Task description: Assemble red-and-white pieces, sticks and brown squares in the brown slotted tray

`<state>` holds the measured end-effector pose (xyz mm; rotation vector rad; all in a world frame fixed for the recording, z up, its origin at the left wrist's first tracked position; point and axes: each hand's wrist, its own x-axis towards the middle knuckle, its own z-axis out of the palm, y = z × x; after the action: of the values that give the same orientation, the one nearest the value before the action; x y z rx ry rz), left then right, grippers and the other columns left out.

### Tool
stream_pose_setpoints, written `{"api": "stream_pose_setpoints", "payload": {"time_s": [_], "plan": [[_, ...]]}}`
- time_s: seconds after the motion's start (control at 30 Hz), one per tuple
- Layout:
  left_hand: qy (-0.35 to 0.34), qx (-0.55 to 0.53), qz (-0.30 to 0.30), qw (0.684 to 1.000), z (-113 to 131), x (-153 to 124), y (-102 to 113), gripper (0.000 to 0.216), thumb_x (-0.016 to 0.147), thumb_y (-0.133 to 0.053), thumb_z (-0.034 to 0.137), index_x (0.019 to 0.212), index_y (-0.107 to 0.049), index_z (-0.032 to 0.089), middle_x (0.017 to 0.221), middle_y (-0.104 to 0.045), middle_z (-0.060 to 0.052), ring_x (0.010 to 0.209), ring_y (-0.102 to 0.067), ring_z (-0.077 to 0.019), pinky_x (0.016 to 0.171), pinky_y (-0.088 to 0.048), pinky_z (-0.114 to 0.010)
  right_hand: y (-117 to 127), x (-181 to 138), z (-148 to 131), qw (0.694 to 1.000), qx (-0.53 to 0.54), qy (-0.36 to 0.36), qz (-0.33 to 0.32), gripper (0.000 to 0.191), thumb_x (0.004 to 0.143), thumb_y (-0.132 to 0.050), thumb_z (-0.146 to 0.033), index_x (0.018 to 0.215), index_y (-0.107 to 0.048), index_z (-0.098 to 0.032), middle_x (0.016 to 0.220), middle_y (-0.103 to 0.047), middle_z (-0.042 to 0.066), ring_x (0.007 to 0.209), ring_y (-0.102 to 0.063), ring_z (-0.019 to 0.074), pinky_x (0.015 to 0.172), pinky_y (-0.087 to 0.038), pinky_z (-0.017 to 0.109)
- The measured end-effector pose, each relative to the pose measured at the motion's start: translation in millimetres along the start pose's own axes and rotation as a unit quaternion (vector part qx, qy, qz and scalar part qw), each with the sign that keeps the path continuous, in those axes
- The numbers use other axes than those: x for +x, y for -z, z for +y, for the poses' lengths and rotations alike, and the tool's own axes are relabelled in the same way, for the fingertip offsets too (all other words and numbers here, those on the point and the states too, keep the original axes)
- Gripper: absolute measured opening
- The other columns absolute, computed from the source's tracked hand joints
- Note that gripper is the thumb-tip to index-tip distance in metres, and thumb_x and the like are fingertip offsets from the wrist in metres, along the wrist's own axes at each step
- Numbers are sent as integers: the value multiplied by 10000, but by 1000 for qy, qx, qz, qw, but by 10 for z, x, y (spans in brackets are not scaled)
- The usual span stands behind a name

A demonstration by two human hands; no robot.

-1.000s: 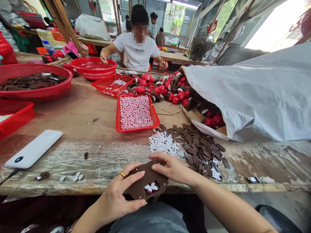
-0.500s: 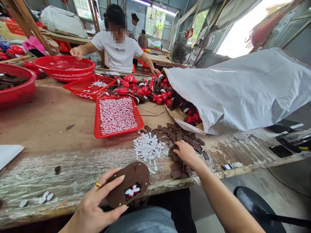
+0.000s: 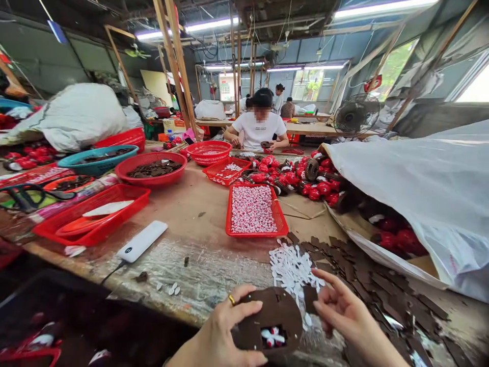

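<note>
My left hand (image 3: 219, 334), with a gold ring, is closed around a brown oval plastic shell (image 3: 271, 321) with a rectangular opening that shows a small red-and-white piece (image 3: 272, 337). Just right of the shell, my right hand (image 3: 346, 313) pinches a small dark brown flat piece (image 3: 310, 298) between thumb and fingers. Both hands hover at the near edge of the table (image 3: 198, 265). Beyond them lie a heap of white plastic bits (image 3: 292, 267) and a spread of brown flat pieces (image 3: 367, 275).
A red tray of red-and-white beads (image 3: 252, 210) sits mid-table, with red toy parts (image 3: 305, 178) spilling from a big white sack (image 3: 424, 188) on the right. Red baskets (image 3: 153, 171), a white power bank (image 3: 141, 241) and a person in white (image 3: 260, 130) lie beyond.
My right hand left the brown pile and came back to the shell with a small brown piece. The camera tilted up and swung left, showing more of the room.
</note>
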<state>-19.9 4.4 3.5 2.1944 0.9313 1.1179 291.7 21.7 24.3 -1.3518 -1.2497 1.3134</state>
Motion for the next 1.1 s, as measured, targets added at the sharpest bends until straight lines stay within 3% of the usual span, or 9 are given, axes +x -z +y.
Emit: {"api": "stream_pose_setpoints", "payload": {"time_s": [0.17, 0.3, 0.47, 0.57, 0.63, 0.73, 0.83, 1.0, 1.1], "plan": [[-2, 27, 36, 999, 27, -30, -38, 782, 617, -874, 137, 1339, -592, 241, 1429, -589, -158, 1250, -671, -310, 1008, -612, -401, -351, -178, -121, 997, 73, -35, 3, 568, 738, -833, -592, 1096, -618, -207, 803, -555, -42, 483, -559, 84, 455, -481, 233], [14, 50, 64, 997, 55, -77, -95, 616, 764, -759, 179, 1352, -591, 254, 1430, -582, -131, 1277, -649, -291, 1043, -591, -415, -383, -253, -234, 991, 126, -48, 6, 510, 728, -872, -513, 862, -481, -213, 696, -538, -69, 524, -577, 90, 475, -485, 195], [-7, 83, 63, 995, 124, -50, -101, 514, 837, -712, 229, 1338, -598, 221, 1418, -587, -134, 1254, -666, -272, 1023, -601, -357, -409, -294, -201, 998, -7, 57, 12, 355, 863, -763, -459, 1077, -602, -226, 831, -627, -17, 577, -606, 101, 534, -534, 232], [-8, 90, 65, 994, 144, -23, -74, 491, 838, -700, 232, 1320, -610, 208, 1401, -601, -130, 1241, -675, -267, 1019, -603, -345, -308, -335, -208, 969, -172, 175, -34, 205, 955, -674, -334, 1124, -703, -222, 972, -711, 56, 829, -690, 160, 762, -584, 295], [-6, 92, 65, 994, 141, -21, -62, 487, 837, -698, 230, 1316, -612, 203, 1395, -604, -130, 1244, -672, -266, 1022, -601, -344, -230, -366, -240, 943, -233, 221, -88, 254, 987, -631, -289, 1225, -701, -234, 1109, -720, 91, 1006, -694, 192, 892, -571, 332], [-7, 91, 59, 994, 135, -32, -63, 493, 848, -703, 239, 1328, -600, 202, 1410, -586, -137, 1265, -657, -268, 1042, -588, -355, -191, -405, -291, 956, -191, 188, -119, 303, 1018, -600, -360, 1282, -649, -221, 1057, -722, 86, 885, -712, 167, 786, -594, 289], [-5, 94, 52, 994, 148, -43, -75, 495, 865, -699, 252, 1344, -581, 204, 1426, -565, -143, 1283, -641, -269, 1060, -576, -369, -236, -414, -332, 976, -136, 132, -107, 277, 1015, -603, -432, 1159, -655, -202, 877, -700, 33, 664, -664, 123, 616, -567, 232], [-7, 95, 42, 995, 185, -43, -78, 487, 866, -687, 241, 1338, -573, 198, 1410, -569, -153, 1267, -648, -281, 1039, -591, -385, -238, -390, -379, 915, -289, 243, -139, 228, 1025, -591, -313, 1198, -686, -199, 1093, -734, 104, 1001, -698, 192, 892, -574, 315], [-8, 91, 43, 995, 187, -40, -72, 491, 864, -679, 232, 1341, -568, 196, 1412, -566, -153, 1275, -642, -280, 1039, -589, -377, -192, -396, -409, 913, -303, 241, -125, 227, 1022, -595, -294, 1217, -661, -198, 1091, -734, 96, 957, -701, 176, 853, -572, 286]]}}
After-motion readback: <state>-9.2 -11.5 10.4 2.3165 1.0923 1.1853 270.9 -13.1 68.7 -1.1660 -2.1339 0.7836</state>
